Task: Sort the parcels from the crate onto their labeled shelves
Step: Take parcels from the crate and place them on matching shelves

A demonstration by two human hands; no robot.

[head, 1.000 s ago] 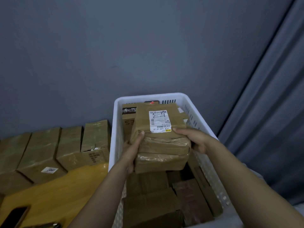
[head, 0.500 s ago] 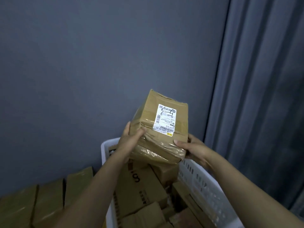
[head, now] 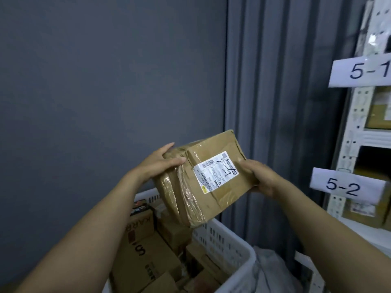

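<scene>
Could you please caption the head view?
Left hand and right hand grip a labeled parcel over the crate, beside shelf tags 5-1 and 5-2.

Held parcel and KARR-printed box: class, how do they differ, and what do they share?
The held parcel is tilted, gripped by left hand and right hand; the KARR box lies in the crate. The held parcel bears a white label; the KARR box shows printed lettering. Both are brown cardboard.

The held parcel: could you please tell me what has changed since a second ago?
The parcel rose up from the white crate and turned, its label now sideways. The left hand and right hand kept holding its ends; the other boxes stayed in the crate.
</scene>
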